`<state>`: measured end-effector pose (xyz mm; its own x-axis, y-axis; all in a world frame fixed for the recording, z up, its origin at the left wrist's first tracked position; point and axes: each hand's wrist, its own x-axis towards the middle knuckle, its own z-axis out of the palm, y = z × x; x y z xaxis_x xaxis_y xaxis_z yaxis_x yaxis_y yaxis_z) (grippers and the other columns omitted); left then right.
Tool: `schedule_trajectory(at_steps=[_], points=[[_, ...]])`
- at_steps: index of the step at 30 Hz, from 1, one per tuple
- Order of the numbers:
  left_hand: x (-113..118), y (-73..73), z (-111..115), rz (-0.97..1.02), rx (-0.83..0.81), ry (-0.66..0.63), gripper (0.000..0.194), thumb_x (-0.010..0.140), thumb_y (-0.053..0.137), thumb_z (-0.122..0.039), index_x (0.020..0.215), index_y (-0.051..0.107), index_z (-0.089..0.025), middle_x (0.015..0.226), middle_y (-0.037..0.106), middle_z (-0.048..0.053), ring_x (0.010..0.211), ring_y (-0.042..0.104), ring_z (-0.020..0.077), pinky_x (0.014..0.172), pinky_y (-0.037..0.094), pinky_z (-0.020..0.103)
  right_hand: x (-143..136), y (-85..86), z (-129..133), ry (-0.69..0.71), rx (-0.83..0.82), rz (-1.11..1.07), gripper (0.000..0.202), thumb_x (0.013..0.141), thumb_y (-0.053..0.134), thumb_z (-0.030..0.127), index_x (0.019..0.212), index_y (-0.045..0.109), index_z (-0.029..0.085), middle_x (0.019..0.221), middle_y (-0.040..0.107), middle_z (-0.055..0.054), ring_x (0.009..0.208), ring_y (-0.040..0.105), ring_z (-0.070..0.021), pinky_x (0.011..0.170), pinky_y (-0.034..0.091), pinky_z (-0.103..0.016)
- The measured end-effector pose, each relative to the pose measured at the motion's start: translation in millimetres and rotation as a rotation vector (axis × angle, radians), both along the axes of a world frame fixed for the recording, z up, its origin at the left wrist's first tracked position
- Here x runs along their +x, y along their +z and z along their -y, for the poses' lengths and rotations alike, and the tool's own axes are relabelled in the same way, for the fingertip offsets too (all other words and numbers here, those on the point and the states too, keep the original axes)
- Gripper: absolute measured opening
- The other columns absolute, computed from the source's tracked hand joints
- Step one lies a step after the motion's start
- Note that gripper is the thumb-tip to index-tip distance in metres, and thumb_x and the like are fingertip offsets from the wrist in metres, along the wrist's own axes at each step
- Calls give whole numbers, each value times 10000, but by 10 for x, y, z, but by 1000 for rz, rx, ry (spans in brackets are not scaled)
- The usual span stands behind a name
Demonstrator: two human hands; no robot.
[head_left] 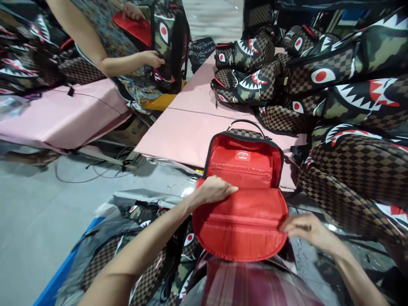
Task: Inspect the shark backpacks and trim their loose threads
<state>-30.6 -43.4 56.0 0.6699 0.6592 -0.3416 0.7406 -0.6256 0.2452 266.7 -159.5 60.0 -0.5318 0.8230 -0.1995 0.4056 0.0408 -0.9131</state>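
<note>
Pink work table (178,131) beyond the fingers of both hands: flat top, a seam line across it, bare surface ahead and to the left of the left fingers. The near table edge passes behind the open backpack (244,208), whose upper part lies over the tabletop and whose red front flap hangs toward the plaid cloth (248,282) at the wearer's lap.

Left hand (216,190): fingers curled closed on the red lining, at the upper edge of the flap's mesh pocket. Right hand (306,227): fingers partly extended and blurred, at the flap's right edge; whether they pinch it cannot be told. Between the two hands the flap is spread, its rounded rim nearest the wearer. Just beyond the left fingers is the main compartment, with a label (242,155) inside; the carry handle (247,121) stands farther out.

Room beyond the right fingers is narrowed by stacked backpacks (338,85), checkered and camouflage with shark faces. More backpacks (153,263) lie below the left forearm. Grey floor (63,204) opens well to the left. Far ahead-left of the left fingers, a co-worker's arms (117,66) handle another backpack (165,38) beside a second pink table (73,110).
</note>
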Motion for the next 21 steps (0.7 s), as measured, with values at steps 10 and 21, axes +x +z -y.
schedule_trajectory(at_steps=[10,21], points=[[-214,-106,225,44,76,109,611,923,154,-501,779,653,-179,792,678,76,786,634,186,658,408,258,-733,-245,-1354,-42,343,1034,352,817,421,115,1132,559,193,1054,649,-102,915,633,-222,732,448,-287],[-202,-188,24,40,-27,154,593,914,166,-514,772,628,-169,818,678,94,799,640,205,659,406,260,-416,-299,-1115,-91,285,1026,225,857,454,260,1010,612,214,946,670,-81,824,641,-197,647,401,-244]])
